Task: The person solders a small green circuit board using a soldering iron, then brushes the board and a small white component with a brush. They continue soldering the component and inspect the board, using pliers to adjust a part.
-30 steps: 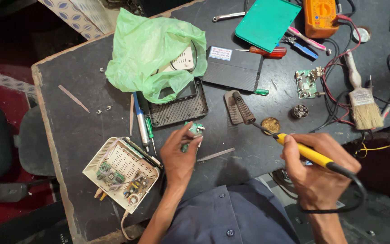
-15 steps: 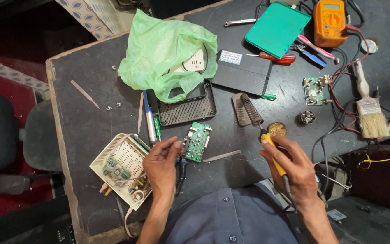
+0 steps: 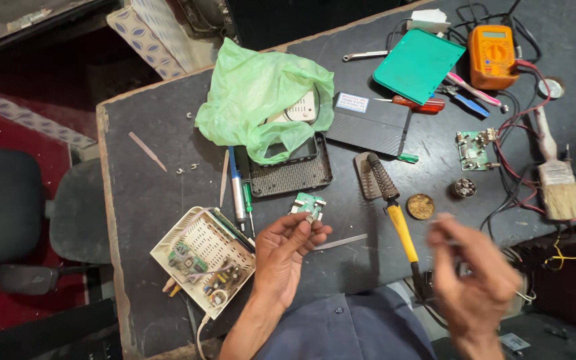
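Observation:
My left hand [image 3: 288, 253] is shut on a small green circuit board [image 3: 309, 205], lifting it just above the dark table [image 3: 148, 193]. My right hand [image 3: 471, 280] hovers blurred near the table's front edge, fingers loosely apart, and I see nothing in it. A yellow-handled soldering iron [image 3: 401, 230] lies between the two hands, its tip inside the coiled stand [image 3: 376, 175]. A round brown tin [image 3: 421, 206] sits just right of the iron. A thin metal strip [image 3: 341, 242] lies by my left fingers.
An open white casing with a circuit board [image 3: 201, 263] sits at front left. Behind are a green plastic bag [image 3: 261, 100], black mesh cover [image 3: 291, 175], black box [image 3: 368, 123], green lid [image 3: 418, 63], orange multimeter [image 3: 493, 57], brush [image 3: 558, 187], another small board [image 3: 475, 148] and screwdrivers [image 3: 238, 190].
My right hand has let go of the soldering iron, which now rests in its stand, and has pulled back. My left hand still holds the small board, turned more upright.

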